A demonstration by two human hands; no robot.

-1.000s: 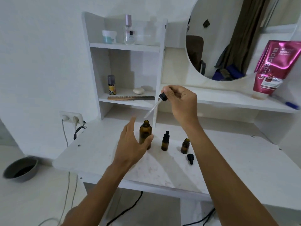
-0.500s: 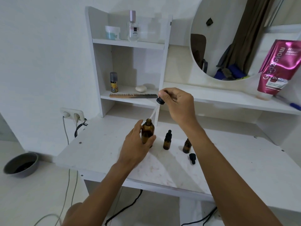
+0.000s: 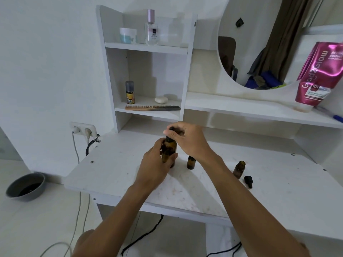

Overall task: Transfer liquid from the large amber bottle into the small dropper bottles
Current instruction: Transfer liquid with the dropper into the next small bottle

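- The left hand wraps around the big bottle, which stands upright on the table, likely to keep it from tipping while the other hand works at its neck.
- The right hand sits on top of that bottle, fingertips pinched on the black dropper cap at the mouth; the glass tube is hidden, so it is probably inside, either drawing liquid or being screwed back.
- 2 small bottles wait to the right: 1 small bottle just beside the big one, its top hidden behind the right wrist, and an open bottle further right with its loose cap lying near it.
- Open table lies left and in front of the hands, and the front edge is well clear of all 3 bottles.
- The right forearm passes over the near small bottle, so a low sweep right could knock it.
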